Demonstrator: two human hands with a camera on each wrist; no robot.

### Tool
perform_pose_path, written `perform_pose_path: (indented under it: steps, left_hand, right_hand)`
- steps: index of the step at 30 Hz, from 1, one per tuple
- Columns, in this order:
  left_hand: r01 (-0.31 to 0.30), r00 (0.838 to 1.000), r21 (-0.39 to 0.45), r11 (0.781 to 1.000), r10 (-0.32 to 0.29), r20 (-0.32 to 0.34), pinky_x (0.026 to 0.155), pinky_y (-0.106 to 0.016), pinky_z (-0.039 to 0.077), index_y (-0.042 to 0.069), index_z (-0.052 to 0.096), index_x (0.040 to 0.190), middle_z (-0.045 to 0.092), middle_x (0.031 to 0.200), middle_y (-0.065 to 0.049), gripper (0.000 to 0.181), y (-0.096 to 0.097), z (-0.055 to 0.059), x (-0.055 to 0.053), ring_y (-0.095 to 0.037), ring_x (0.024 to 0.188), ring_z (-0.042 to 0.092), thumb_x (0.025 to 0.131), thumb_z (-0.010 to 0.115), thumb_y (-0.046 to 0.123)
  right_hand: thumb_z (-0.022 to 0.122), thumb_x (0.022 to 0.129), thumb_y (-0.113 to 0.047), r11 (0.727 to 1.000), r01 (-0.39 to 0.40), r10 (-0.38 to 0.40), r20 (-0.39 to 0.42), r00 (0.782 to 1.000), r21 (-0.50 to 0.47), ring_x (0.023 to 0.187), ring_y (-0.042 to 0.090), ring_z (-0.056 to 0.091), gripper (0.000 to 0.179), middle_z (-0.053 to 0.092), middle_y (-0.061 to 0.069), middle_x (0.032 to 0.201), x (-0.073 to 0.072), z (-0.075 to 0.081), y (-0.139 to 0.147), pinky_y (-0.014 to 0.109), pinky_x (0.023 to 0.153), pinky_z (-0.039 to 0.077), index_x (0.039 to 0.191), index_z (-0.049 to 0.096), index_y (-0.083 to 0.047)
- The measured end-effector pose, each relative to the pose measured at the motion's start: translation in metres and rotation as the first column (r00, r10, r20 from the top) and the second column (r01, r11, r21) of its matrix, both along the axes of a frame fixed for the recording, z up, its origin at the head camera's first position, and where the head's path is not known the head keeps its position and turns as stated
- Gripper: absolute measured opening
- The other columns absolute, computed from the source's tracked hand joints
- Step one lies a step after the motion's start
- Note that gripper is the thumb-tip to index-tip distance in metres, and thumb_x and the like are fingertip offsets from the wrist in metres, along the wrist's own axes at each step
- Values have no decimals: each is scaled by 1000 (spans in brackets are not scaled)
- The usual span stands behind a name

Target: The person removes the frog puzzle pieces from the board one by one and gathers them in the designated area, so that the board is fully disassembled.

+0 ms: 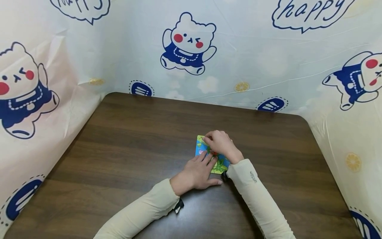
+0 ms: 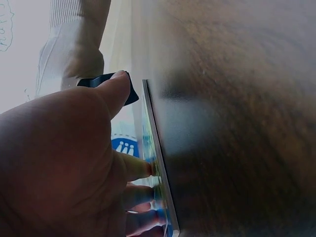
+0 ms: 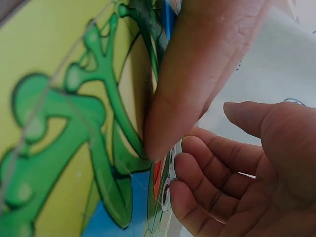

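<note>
A small flat puzzle board (image 1: 221, 168) with a bright frog picture lies on the brown table. My left hand (image 1: 193, 173) rests on its near left part, fingers straight and spread, thumb out to the side over the tabletop. In the left wrist view the board's thin edge (image 2: 157, 143) shows beside those fingertips. My right hand (image 1: 221, 143) is over the far part of the picture. In the right wrist view its loosely bent fingers (image 3: 217, 173) reach the picture, with the thumb apart from them. Thin cut lines cross the green frog (image 3: 59, 113). Both hands cover much of the picture.
The wooden table (image 1: 134, 132) has rounded far corners. A cloth backdrop (image 1: 247, 49) with printed bears surrounds it at the back and sides. Dark straps with a small black piece (image 1: 179, 205) sit at the cream sleeves (image 1: 143, 209).
</note>
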State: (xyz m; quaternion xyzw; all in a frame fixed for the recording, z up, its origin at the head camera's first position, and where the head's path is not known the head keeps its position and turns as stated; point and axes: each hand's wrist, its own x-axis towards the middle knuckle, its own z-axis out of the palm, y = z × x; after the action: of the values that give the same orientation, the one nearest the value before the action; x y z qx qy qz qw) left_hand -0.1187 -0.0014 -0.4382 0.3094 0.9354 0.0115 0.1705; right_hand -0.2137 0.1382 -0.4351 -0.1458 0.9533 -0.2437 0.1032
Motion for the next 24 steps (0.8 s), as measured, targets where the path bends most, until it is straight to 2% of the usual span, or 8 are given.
perform_pose_path:
  steps: [2, 6, 9, 11, 24]
  left_hand:
    - [1, 1000, -3, 1000, -1, -3, 125, -39, 27, 20, 23, 163, 15, 172, -2, 87, -1, 1, 0, -25, 159, 16, 96, 37, 75]
    - [1, 1000, -10, 1000, -1, 1, 125, -40, 27, 21, 22, 163, 14, 172, -1, 88, -1, 2, -1, -25, 159, 15, 96, 37, 75]
    - [4, 1000, -15, 1000, -3, 5, 125, -40, 28, 21, 22, 163, 15, 172, -1, 88, -1, 2, -1, -25, 159, 16, 96, 37, 75]
    - [7, 1000, -18, 1000, -7, 5, 125, -40, 28, 21, 22, 163, 15, 172, -1, 88, -1, 2, -1, -25, 159, 16, 96, 37, 75]
    - [4, 1000, -12, 1000, -4, 3, 125, -40, 27, 21, 22, 163, 13, 172, -2, 88, -1, -1, -2, -25, 159, 14, 96, 38, 75]
  right_hand:
    - [54, 106, -35, 1000, 1, 0, 9, 1000, -20, 72, 15, 66, 36, 77, 6, 106, -2, 0, 0, 39, 77, 57, 122, 74, -10]
    - [52, 107, -33, 999, 16, -14, 43, 999, -49, 63, 16, 60, 36, 76, 7, 99, -6, -1, 1, 33, 67, 52, 123, 73, -9]
    - [53, 107, -34, 998, 36, -33, 64, 997, -47, 65, 14, 60, 35, 75, 6, 100, -7, -3, 1, 31, 66, 50, 123, 73, -10]
    - [53, 106, -34, 998, 48, -45, 66, 997, -41, 69, 12, 61, 34, 75, 4, 104, -7, -4, 1, 30, 68, 51, 122, 73, -11]
    - [55, 105, -27, 993, 89, -82, 90, 993, -75, 75, 17, 60, 27, 72, 6, 102, -10, -4, -1, 36, 77, 51, 115, 74, -9]
